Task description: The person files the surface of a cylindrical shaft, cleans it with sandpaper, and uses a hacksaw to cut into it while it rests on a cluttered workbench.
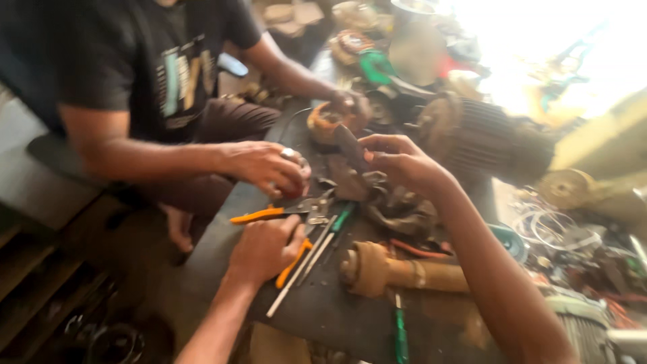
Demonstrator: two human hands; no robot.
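Note:
My left hand rests on the dark workbench with its fingers around the orange handles of a pair of pliers. My right hand is raised above the bench and pinches a flat dark piece between thumb and fingers. Thin rods and a green-handled tool lie beside the pliers. A tan metal shaft part lies just in front of my right forearm. A crumpled dark rag sits under my right hand.
A person in a dark printed shirt sits across the bench; one of their hands holds a small round part, the other reaches to a wound motor piece. A ribbed motor housing stands right. Green screwdriver near front edge.

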